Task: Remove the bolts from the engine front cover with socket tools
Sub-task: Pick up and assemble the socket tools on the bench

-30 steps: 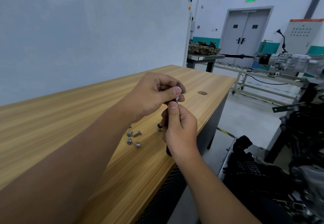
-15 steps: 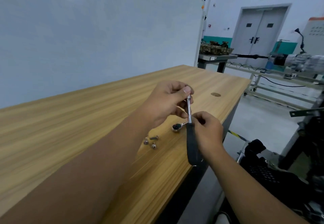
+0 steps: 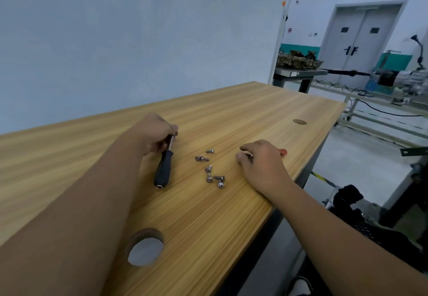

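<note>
Half a second ago both hands held the ratchet handle upright together above the counter; now they have parted and dropped to the wood. The ratchet handle (image 3: 165, 168) lies on the counter, black grip toward the viewer, its metal shaft running up into the left hand (image 3: 154, 133), whose fingers curl around the shaft. The tool's head is hidden inside that fist. Six loose bolts (image 3: 209, 170) lie scattered between the hands, near the grip but not touching it. The right hand (image 3: 261, 159) rests just beside them, fingertips pinching a small metal piece too covered to identify; something red (image 3: 283, 151) peeks out past its far side, mostly hidden. The counter (image 3: 231, 214) has two round holes, one open near the viewer (image 3: 145, 250) and one capped farther off (image 3: 299, 122). Its right edge runs close beside the right forearm; bare wood stretches away behind the hands toward the white board (image 3: 139, 41). The engine (image 3: 382, 231) at lower right is dark and cut off by the frame.
</note>
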Demonstrator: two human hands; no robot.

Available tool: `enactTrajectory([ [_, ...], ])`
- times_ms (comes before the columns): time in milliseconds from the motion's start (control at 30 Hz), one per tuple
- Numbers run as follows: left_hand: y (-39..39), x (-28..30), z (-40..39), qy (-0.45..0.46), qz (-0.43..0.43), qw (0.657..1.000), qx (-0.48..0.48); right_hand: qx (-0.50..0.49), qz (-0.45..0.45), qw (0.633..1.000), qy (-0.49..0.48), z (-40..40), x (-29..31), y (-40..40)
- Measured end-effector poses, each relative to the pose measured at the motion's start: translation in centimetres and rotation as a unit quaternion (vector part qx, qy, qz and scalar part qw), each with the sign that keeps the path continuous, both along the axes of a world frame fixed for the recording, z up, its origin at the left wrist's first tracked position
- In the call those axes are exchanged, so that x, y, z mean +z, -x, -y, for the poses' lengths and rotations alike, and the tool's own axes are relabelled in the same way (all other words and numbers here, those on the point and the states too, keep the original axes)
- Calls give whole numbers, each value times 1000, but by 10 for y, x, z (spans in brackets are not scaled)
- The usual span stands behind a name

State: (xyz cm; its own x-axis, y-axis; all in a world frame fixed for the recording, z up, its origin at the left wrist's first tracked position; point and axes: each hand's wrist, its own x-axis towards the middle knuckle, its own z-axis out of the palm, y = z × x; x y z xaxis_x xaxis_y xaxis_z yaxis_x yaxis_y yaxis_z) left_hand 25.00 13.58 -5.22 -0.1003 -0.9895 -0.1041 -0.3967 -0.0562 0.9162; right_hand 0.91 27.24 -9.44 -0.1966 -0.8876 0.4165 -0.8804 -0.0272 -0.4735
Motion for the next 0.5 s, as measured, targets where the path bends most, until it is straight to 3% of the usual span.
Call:
enactTrajectory([
  [100, 7, -13, 6, 27, 58, 998, 6, 8, 13, 997, 81, -12, -4, -10],
  [267, 22, -15, 5, 139, 296, 945, -20, 19, -188, 981, -36, -18, -10, -46],
  [367, 27, -19, 4, 158, 325, 932, -23, 41, -189, 980, -54, -6, -5, -54],
  [500, 30, -24, 4, 174, 303, 937, 11, 56, -171, 983, -38, -6, -3, -55],
])
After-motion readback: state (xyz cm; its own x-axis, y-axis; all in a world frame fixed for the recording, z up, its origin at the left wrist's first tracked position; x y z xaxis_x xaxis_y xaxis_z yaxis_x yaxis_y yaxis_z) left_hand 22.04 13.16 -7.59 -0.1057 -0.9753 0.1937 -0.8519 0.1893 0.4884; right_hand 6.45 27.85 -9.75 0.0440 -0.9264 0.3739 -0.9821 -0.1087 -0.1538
